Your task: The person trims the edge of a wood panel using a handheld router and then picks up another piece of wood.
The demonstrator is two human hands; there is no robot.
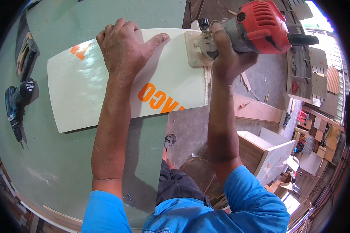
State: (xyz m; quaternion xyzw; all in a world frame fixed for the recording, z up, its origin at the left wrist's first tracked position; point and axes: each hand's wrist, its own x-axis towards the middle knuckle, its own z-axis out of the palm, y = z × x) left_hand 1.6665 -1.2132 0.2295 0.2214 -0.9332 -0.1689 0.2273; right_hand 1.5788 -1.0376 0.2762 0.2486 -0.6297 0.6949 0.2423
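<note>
A white board [77,97] with orange lettering lies flat on the green table [58,163], its right end reaching past the table's edge. My left hand [124,52] holds the board at its far edge, fingers bent over that edge and thumb stretched out on top. At the board's right end, my right hand [229,58] is wrapped round the grey body of a red and grey trim router [260,29]. The router's pale base plate [198,50] rests on the board's far right corner. Its bit is hidden.
On the table's left lie a blue and black cordless drill [17,105] and a handsaw [25,54]. Beyond the right edge, a white open box [268,151] and a long wooden board [256,108] stand near the floor. Shelving [299,73] stands farther right.
</note>
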